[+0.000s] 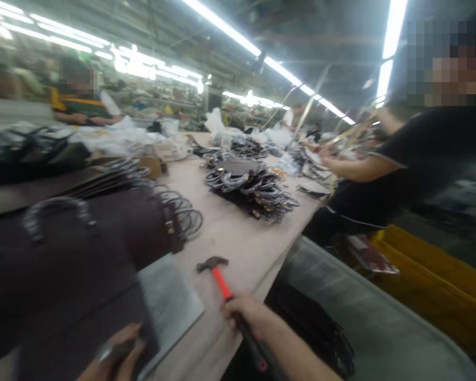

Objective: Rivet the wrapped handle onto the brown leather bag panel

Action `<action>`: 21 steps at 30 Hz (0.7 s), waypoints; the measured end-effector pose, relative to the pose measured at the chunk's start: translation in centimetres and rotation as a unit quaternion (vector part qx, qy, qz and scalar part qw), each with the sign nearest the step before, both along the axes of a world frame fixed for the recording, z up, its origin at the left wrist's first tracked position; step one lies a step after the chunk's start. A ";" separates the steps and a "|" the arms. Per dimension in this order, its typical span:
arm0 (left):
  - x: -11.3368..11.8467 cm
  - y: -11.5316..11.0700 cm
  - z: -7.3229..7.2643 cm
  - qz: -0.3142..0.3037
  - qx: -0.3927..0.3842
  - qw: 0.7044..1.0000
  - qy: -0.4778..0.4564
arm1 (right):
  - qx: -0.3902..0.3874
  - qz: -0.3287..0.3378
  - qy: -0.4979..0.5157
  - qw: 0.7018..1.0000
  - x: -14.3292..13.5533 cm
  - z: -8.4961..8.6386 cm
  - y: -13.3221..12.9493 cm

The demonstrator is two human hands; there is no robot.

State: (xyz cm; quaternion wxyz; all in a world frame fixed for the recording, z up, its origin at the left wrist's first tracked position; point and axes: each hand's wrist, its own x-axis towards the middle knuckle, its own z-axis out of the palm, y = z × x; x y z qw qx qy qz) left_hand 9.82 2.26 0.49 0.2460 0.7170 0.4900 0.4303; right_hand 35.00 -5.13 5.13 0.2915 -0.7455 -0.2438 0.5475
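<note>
My right hand (pixel 246 315) is wrapped round the dark grip of a claw hammer (pixel 221 283) with an orange-red neck. The hammer's head is over the pale tabletop (pixel 222 233). At the bottom left, my left hand (pixel 121 349) is closed, with a blurred, shiny greyish piece between its fingers that I cannot make out. It is at the edge of dark brown bag panels (pixel 91 286), one of which has a plastic-wrapped handle (pixel 59 206). A grey slab (pixel 170 301) lies under the panels' right edge.
A heap of dark bag parts with wrapped handles (pixel 254 190) sits mid-table. Wrapped loops (pixel 182 211) stick out at left. Right of the table stand a grey bin (pixel 360 307) and a yellow container (pixel 440 275). A person in black (pixel 420 153) works at the right edge.
</note>
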 end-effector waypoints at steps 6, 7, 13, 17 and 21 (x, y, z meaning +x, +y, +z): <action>-2.3 -1.8 -0.2 -0.014 -0.066 0.998 0.010 | 0.037 0.016 0.087 0.995 -1.0 2.5 0.9; -2.1 -1.6 -0.1 -0.014 -0.069 0.997 0.012 | 0.075 0.027 0.063 0.995 -1.3 3.7 0.8; -1.9 -1.7 0.5 -0.019 -0.057 0.998 -0.005 | 0.372 0.180 -0.312 0.856 -3.1 11.9 -0.6; -2.1 -1.8 0.7 -0.022 -0.059 0.998 0.018 | 0.414 0.379 -0.455 0.692 -3.5 12.6 -1.0; -2.1 -1.7 0.8 -0.018 -0.057 0.998 0.020 | 0.432 0.393 -0.493 0.645 -4.2 13.5 -1.5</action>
